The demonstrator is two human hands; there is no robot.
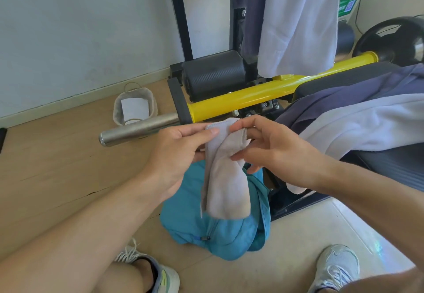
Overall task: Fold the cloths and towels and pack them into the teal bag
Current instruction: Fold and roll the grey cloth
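Wood-look floor (57, 166), pale wall behind. Far left: small grey basket (135, 106) by the skirting. Left hand (176, 155) pinching top-left edge of small grey cloth (223, 178) — thumb on front. Cloth hanging mid-air, long axis vertical, free end pointing down at teal bag (206, 228) on floor directly beneath. Right hand (273, 148) pinching top-right fold. Judged light, soft, limp — best held at upper corners. Right: white towel (358, 122) and navy cloth (344, 93) draped over bench, unfolded.

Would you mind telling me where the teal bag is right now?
The teal bag sits on the floor at lower centre, between the person's shoes, directly beneath the grey cloth.
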